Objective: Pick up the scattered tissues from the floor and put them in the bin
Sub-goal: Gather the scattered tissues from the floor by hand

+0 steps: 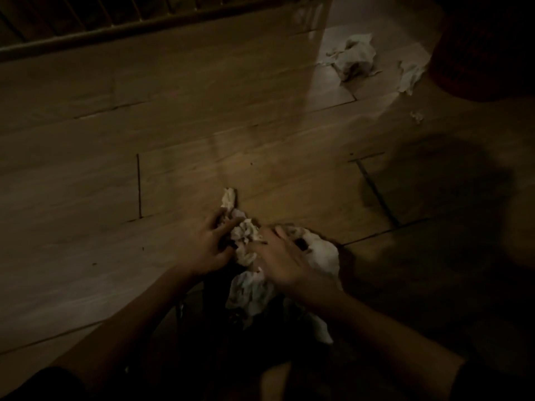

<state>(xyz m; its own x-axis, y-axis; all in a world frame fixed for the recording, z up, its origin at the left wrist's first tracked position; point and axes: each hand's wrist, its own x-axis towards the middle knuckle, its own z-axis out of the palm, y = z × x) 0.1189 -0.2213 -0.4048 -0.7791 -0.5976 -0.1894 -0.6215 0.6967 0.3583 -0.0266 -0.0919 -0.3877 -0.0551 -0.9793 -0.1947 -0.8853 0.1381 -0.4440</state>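
Note:
The room is dim. A bunch of crumpled white tissues (pixel 246 241) lies between my two hands near the bottom centre, and more of it (pixel 321 256) shows under and right of my right hand. My left hand (pixel 207 244) has its fingers curled on the bunch's left side. My right hand (pixel 282 260) presses on it from the right, slightly blurred. Another crumpled tissue (pixel 354 56) rests on the floor at the upper right, with a smaller one (pixel 409 76) beside it and a tiny scrap (pixel 417 115) below. A red mesh bin (pixel 486 47) stands at the top right corner.
The floor (pixel 144 125) is wood-look planks with a bright reflection at the upper right. A railing or rack with thin bars (pixel 115 24) runs along the top left edge. A dark shadow (pixel 448 192) covers the floor on the right.

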